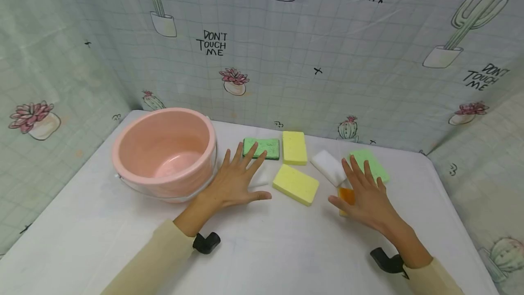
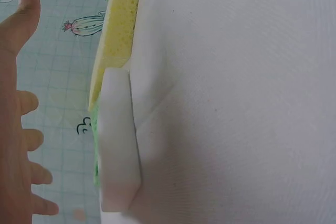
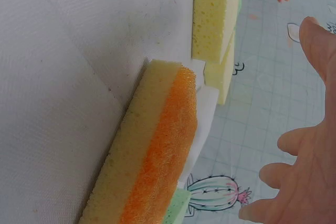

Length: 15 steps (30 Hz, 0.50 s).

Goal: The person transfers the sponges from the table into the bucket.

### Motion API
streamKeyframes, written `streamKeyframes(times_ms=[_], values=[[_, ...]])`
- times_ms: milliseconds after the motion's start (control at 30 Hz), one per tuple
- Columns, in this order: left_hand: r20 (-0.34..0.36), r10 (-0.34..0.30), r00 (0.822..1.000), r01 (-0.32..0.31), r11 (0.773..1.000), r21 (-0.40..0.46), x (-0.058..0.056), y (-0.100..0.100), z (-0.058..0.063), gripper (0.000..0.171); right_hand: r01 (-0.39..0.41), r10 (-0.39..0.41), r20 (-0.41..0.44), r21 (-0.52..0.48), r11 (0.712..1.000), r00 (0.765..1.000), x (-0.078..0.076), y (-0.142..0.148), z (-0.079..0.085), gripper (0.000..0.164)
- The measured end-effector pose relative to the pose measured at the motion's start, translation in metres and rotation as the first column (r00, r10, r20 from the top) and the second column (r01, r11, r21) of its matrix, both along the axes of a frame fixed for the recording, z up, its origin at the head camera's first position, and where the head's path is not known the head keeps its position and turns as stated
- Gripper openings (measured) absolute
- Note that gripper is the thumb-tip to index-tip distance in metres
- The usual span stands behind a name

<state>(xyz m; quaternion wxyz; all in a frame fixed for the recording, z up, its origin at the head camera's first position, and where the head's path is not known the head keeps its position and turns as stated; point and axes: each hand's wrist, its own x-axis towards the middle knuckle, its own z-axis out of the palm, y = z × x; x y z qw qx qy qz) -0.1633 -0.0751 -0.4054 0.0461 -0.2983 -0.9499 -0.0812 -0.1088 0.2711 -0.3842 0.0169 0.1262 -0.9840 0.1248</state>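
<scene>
My left hand (image 1: pixel 234 182) is held palm down with fingers spread, over a white sponge (image 2: pixel 118 140) that it mostly hides in the head view. Past its fingertips lies a green sponge (image 1: pixel 270 148). My right hand (image 1: pixel 370 204), also with spread fingers, hovers over a sponge with an orange scouring layer (image 3: pixel 163 145) on a pale yellow body. A light green sponge (image 1: pixel 370 163) and a second white sponge (image 1: pixel 329 167) lie beyond it. Between the hands, one yellow sponge (image 1: pixel 295 185) lies at an angle, with another yellow sponge (image 1: pixel 294 148) behind. Neither hand holds anything.
A pink bucket (image 1: pixel 204 167) with its handle lowered stands on the left of the white-covered table (image 1: pixel 278 254), close beside my left hand. Printed cloth (image 1: pixel 278 44) hangs at the back and sides. Black wrist mounts (image 1: pixel 206 243) jut out below both hands.
</scene>
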Motion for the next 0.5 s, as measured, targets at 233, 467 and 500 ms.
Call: streamKeyframes(times_ms=[233,467,500], values=[[-0.018,-0.005,1.0,0.005,1.0,0.028,0.001,-0.002,0.0,0.102,0.001,-0.001,-0.013,0.004,1.0,1.0,0.0,0.001,-0.003,0.096],[-0.034,-0.032,0.999,0.034,0.998,0.062,0.014,-0.003,0.012,0.103,-0.012,0.011,-0.032,-0.031,0.999,0.999,0.003,-0.002,-0.004,0.095],[-0.046,-0.038,0.998,0.041,0.997,0.066,0.016,-0.003,0.014,0.103,-0.015,0.014,-0.035,-0.04,0.999,0.999,0.003,-0.003,-0.004,0.095]])
